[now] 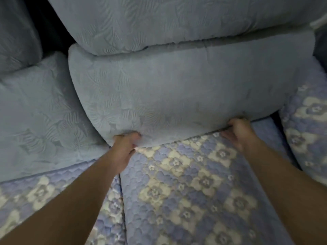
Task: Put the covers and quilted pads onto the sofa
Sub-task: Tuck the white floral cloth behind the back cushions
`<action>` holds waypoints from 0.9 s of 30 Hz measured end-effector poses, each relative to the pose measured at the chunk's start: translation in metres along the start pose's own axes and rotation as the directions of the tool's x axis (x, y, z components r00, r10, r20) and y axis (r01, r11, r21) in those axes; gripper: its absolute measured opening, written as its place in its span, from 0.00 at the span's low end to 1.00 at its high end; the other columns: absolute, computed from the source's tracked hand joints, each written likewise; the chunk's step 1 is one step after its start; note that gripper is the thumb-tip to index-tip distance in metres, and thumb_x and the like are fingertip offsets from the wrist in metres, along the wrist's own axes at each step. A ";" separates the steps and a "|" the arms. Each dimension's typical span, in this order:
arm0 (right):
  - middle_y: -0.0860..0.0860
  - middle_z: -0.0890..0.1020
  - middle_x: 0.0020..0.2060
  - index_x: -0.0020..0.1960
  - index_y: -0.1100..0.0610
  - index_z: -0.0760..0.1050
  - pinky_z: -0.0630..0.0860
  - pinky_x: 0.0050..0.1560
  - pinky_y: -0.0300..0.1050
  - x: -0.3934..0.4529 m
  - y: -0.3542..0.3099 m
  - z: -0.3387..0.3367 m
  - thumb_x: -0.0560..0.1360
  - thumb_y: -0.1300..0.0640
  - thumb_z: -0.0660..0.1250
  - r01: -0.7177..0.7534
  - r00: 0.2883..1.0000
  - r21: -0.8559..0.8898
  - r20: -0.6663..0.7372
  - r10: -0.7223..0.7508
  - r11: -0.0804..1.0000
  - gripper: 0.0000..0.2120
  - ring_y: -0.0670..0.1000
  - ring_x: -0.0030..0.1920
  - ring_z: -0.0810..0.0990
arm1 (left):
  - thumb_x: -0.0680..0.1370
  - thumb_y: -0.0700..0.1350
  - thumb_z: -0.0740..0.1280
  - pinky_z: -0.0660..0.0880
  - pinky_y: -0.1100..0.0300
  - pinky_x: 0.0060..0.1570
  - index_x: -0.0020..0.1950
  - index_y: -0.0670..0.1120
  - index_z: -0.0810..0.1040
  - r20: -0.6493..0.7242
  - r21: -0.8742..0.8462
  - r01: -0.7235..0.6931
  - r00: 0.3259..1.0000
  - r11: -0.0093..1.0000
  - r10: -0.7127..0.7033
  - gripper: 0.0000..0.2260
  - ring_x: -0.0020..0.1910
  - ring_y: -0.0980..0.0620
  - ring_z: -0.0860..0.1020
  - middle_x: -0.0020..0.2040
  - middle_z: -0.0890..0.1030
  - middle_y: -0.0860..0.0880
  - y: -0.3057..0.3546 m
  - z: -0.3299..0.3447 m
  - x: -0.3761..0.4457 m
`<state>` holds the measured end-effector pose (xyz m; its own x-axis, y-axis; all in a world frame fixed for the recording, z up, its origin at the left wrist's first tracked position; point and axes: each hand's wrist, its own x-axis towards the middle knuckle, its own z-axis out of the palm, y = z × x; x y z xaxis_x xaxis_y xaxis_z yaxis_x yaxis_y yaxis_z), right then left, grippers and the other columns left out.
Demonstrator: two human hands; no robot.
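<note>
Two hands (178, 138) gripping back cushion (177, 89), no writing

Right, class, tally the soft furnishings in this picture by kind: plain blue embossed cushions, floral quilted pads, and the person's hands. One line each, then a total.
Plain blue embossed cushions: 4 (centre, top, left, far upper left)
Floral quilted pads: 3 (centre, left, right)
Hands: 2 (left hand, right hand)
Total: 9
</note>
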<state>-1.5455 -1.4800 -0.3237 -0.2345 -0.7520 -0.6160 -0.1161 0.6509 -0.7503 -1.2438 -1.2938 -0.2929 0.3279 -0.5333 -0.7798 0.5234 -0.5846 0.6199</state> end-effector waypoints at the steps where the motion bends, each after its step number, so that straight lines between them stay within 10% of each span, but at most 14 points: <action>1: 0.56 0.76 0.42 0.55 0.58 0.75 0.82 0.36 0.48 -0.005 0.007 -0.010 0.72 0.61 0.61 0.020 0.998 -0.015 -0.055 -0.020 1.000 0.13 0.55 0.39 0.78 | 0.71 0.50 0.76 0.73 0.50 0.60 0.61 0.48 0.71 -0.076 0.074 -0.019 0.997 0.997 0.025 0.23 0.53 0.48 0.75 0.56 0.74 0.49 -0.006 -0.002 -0.008; 3: 0.51 0.78 0.46 0.57 0.53 0.76 0.81 0.49 0.52 -0.006 0.011 -0.015 0.68 0.54 0.62 0.090 0.964 -0.065 -0.245 -0.103 0.994 0.18 0.58 0.49 0.81 | 0.70 0.56 0.76 0.74 0.46 0.57 0.57 0.45 0.71 -0.280 0.308 -0.102 0.940 0.946 0.193 0.24 0.55 0.42 0.75 0.57 0.71 0.47 -0.010 -0.001 -0.030; 7: 0.56 0.71 0.72 0.77 0.52 0.63 0.68 0.73 0.51 -0.026 -0.059 0.035 0.66 0.55 0.62 0.365 0.883 -0.032 -0.306 -0.357 0.931 0.38 0.55 0.70 0.72 | 0.70 0.55 0.78 0.71 0.48 0.59 0.58 0.48 0.64 -0.365 0.617 -0.437 0.579 0.655 0.729 0.29 0.58 0.42 0.69 0.59 0.63 0.48 0.050 -0.003 -0.056; 13: 0.64 0.47 0.79 0.81 0.60 0.43 0.48 0.77 0.62 -0.046 -0.114 0.077 0.80 0.54 0.54 0.258 0.904 -0.459 -0.197 -0.381 0.850 0.34 0.66 0.78 0.49 | 0.49 0.75 0.73 0.77 0.39 0.59 0.72 0.55 0.52 -0.228 0.685 -0.108 0.908 0.720 0.352 0.59 0.67 0.37 0.67 0.70 0.58 0.45 0.120 -0.004 0.017; 18: 0.62 0.53 0.79 0.81 0.60 0.45 0.55 0.77 0.57 -0.092 -0.114 0.085 0.81 0.51 0.55 0.060 0.941 -0.528 -0.254 -0.225 0.847 0.34 0.64 0.77 0.57 | 0.62 0.68 0.75 0.74 0.42 0.62 0.69 0.51 0.56 -0.089 0.766 -0.136 0.946 0.629 0.312 0.46 0.67 0.37 0.67 0.71 0.58 0.44 0.126 -0.021 -0.010; 23: 0.62 0.74 0.68 0.72 0.65 0.68 0.72 0.66 0.49 -0.207 -0.121 0.092 0.81 0.56 0.60 0.271 0.961 -0.749 0.241 -0.132 0.604 0.22 0.61 0.68 0.73 | 0.79 0.49 0.69 0.70 0.59 0.65 0.81 0.49 0.54 0.204 0.903 -0.281 0.946 0.324 0.253 0.34 0.71 0.44 0.70 0.77 0.62 0.44 0.122 -0.072 -0.108; 27: 0.57 0.68 0.75 0.78 0.58 0.60 0.66 0.69 0.42 -0.282 -0.170 0.080 0.80 0.54 0.63 0.496 0.863 -0.778 0.490 -0.123 0.386 0.29 0.56 0.73 0.69 | 0.83 0.53 0.61 0.68 0.58 0.67 0.79 0.52 0.59 0.215 0.966 -0.255 0.886 0.046 0.411 0.26 0.70 0.49 0.71 0.72 0.70 0.48 0.188 -0.116 -0.212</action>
<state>-1.3828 -1.3872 -0.0418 0.2844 -0.7805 -0.5568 -0.9118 -0.0408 -0.4085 -1.1237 -1.2203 -0.0212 0.3370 -0.8440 -0.4172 -0.8190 -0.4814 0.3124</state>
